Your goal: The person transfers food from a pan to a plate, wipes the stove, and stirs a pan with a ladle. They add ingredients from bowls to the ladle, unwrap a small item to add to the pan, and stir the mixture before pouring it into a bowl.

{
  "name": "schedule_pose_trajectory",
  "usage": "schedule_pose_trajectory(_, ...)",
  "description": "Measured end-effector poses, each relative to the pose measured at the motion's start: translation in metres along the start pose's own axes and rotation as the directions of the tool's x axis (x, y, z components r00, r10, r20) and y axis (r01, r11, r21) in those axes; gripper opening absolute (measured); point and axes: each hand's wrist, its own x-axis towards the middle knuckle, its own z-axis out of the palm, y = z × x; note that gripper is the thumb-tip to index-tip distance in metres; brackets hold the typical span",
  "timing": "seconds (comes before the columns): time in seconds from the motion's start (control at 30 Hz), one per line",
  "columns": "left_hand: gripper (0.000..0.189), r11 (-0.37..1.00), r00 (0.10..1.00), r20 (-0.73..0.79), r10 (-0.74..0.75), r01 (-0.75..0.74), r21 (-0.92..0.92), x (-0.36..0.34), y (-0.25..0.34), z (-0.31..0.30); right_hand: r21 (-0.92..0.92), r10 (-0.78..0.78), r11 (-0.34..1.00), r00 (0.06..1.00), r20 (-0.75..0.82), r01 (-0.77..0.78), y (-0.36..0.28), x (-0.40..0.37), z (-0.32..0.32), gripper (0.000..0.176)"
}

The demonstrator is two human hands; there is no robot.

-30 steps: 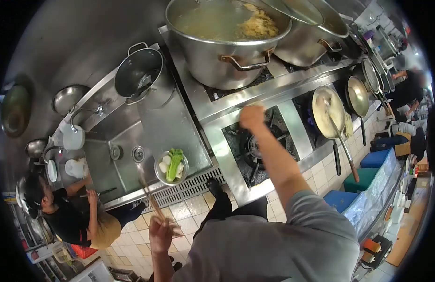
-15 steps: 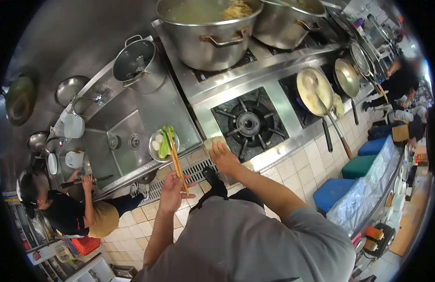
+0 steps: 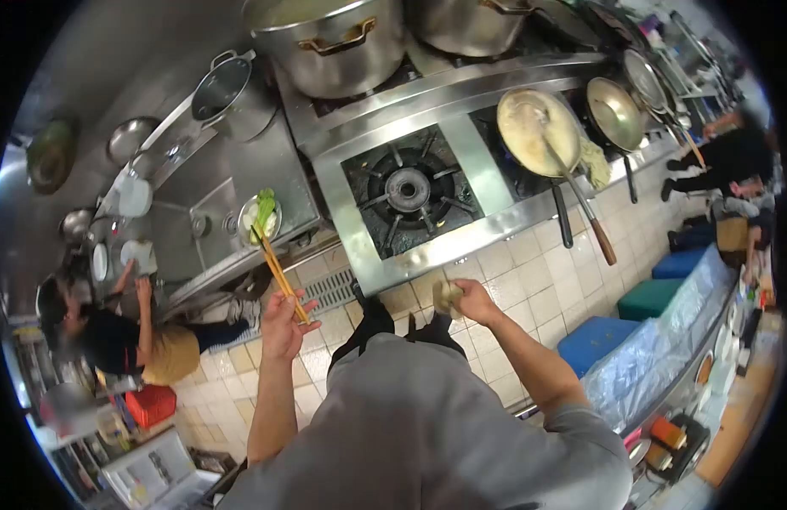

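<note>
My left hand (image 3: 283, 330) is closed around a pair of wooden chopsticks (image 3: 279, 277). Their tips reach to a metal bowl (image 3: 277, 228) at the corner of the sink, which holds green vegetables (image 3: 265, 204) and something white. My right hand (image 3: 477, 303) grips a pale, crumpled cloth (image 3: 445, 293) in front of the stove's front edge. Behind the cloth, the gas burner (image 3: 408, 189) has nothing standing on it.
Two large stockpots (image 3: 335, 51) stand at the back. To the right are a wok (image 3: 538, 132) with a long-handled ladle (image 3: 580, 204) and another pan (image 3: 615, 115). A person (image 3: 113, 340) works by the sink (image 3: 215, 191); blue bins (image 3: 594, 342) stand at right.
My right hand has lifted the cloth off the stove's front corner and moved it right, toward my body. My left hand keeps the chopsticks. The whole view has shifted.
</note>
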Motion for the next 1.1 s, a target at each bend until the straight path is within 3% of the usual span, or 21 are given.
schedule_pose_trajectory(0.07,0.017,0.996,1.000,-0.005,-0.026,0.026,-0.082,-0.021,-0.023,-0.001,-0.134,-0.395,0.914,0.916,-0.074,0.383,-0.039,-0.002,0.022,0.047)
schedule_pose_trajectory(0.13,0.017,0.995,0.998,-0.053,-0.040,0.034,-0.097,-0.044,-0.034,0.016,-0.359,-0.750,0.605,0.660,0.042,0.710,-0.070,0.015,0.054,0.052)
schedule_pose_trajectory(0.2,0.018,0.994,0.994,-0.094,-0.057,0.048,-0.095,-0.059,-0.044,0.034,-0.699,-0.735,0.234,0.594,0.327,0.675,-0.094,0.030,0.082,0.055)
schedule_pose_trajectory(0.23,0.019,0.995,0.993,-0.105,-0.046,0.036,-0.091,-0.069,-0.047,0.041,-0.741,-0.747,0.142,0.562,0.354,0.656,-0.071,0.066,0.108,0.053)
schedule_pose_trajectory(0.27,0.020,0.996,0.995,-0.088,-0.041,0.034,-0.081,-0.076,-0.049,0.049,-0.822,-0.452,0.086,0.757,0.472,0.563,-0.092,0.066,0.115,0.058)
schedule_pose_trajectory(0.33,0.022,1.000,0.995,-0.099,-0.014,0.012,-0.027,-0.082,-0.056,0.052,-0.880,-0.314,0.162,0.869,0.382,0.446,-0.073,0.103,0.130,0.058)
schedule_pose_trajectory(0.4,0.022,0.993,0.999,-0.027,-0.027,0.024,-0.118,-0.085,-0.060,0.047,-0.829,-0.399,0.186,0.811,0.428,0.528,-0.080,0.092,0.122,0.054)
schedule_pose_trajectory(0.43,0.022,0.994,0.999,0.008,-0.043,0.043,-0.098,-0.085,-0.061,0.044,-0.844,-0.403,0.205,0.829,0.388,0.495,-0.087,0.079,0.116,0.054)
schedule_pose_trajectory(0.53,0.022,0.988,0.997,0.052,-0.062,0.069,-0.138,-0.062,-0.075,0.048,-0.724,-0.592,0.339,0.734,0.333,0.601,-0.118,0.035,0.083,0.046)
schedule_pose_trajectory(0.6,0.023,0.991,0.988,0.135,-0.070,0.085,-0.108,-0.044,-0.074,0.071,-0.372,-0.313,0.812,0.873,0.374,0.450,-0.148,-0.002,0.051,0.031)
schedule_pose_trajectory(0.63,0.023,0.993,0.974,0.211,-0.078,0.095,-0.070,-0.036,-0.074,0.091,-0.384,-0.304,0.814,0.883,0.357,0.435,-0.148,-0.017,0.044,0.031)
schedule_pose_trajectory(0.7,0.023,0.994,0.946,0.308,-0.102,0.105,0.008,-0.031,-0.063,0.152,0.030,-0.584,0.807,0.790,0.185,0.590,-0.147,-0.049,0.033,0.033)
schedule_pose_trajectory(0.73,0.023,0.992,0.915,0.386,-0.114,0.086,0.089,-0.028,-0.057,0.181,-0.013,-0.554,0.832,0.832,0.027,0.555,-0.157,-0.067,0.023,0.030)
schedule_pose_trajectory(0.77,0.023,0.992,0.904,0.413,-0.115,0.083,0.094,-0.025,-0.054,0.203,-0.028,-0.559,0.829,0.829,0.002,0.558,-0.160,-0.075,0.012,0.030)
schedule_pose_trajectory(0.83,0.020,0.945,0.780,0.619,-0.091,-0.128,0.300,-0.021,-0.049,0.257,0.084,-0.453,0.879,0.878,-0.153,0.469,-0.164,-0.089,-0.019,0.034)
schedule_pose_trajectory(0.87,0.020,0.944,0.784,0.618,-0.054,-0.161,0.287,-0.030,-0.048,0.287,0.075,-0.458,0.876,0.870,-0.180,0.477,-0.163,-0.096,-0.037,0.034)
schedule_pose_trajectory(0.97,0.022,0.895,0.729,0.674,-0.115,-0.220,0.389,-0.040,-0.055,0.348,0.372,-0.398,0.749,0.821,-0.409,0.549,-0.155,-0.118,-0.086,0.026)
schedule_pose_trajectory(1.0,0.028,0.897,0.720,0.674,-0.166,-0.173,0.406,-0.040,-0.064,0.364,0.469,-0.331,0.726,0.854,-0.401,0.502,-0.155,-0.137,-0.118,0.021)
schedule_pose_trajectory(1.03,0.028,0.897,0.727,0.669,-0.154,-0.181,0.404,-0.037,-0.072,0.377,0.532,-0.379,0.602,0.799,-0.467,0.596,-0.143,-0.143,-0.156,0.020)
schedule_pose_trajectory(1.07,0.031,0.850,0.712,0.693,-0.113,-0.292,0.439,-0.035,-0.082,0.388,0.405,-0.407,0.623,0.719,-0.563,0.669,-0.124,-0.153,-0.202,0.019)
schedule_pose_trajectory(1.1,0.034,0.792,0.692,0.719,-0.070,-0.400,0.462,-0.032,-0.095,0.400,0.461,-0.294,0.602,0.718,-0.631,0.652,-0.112,-0.165,-0.255,0.017)
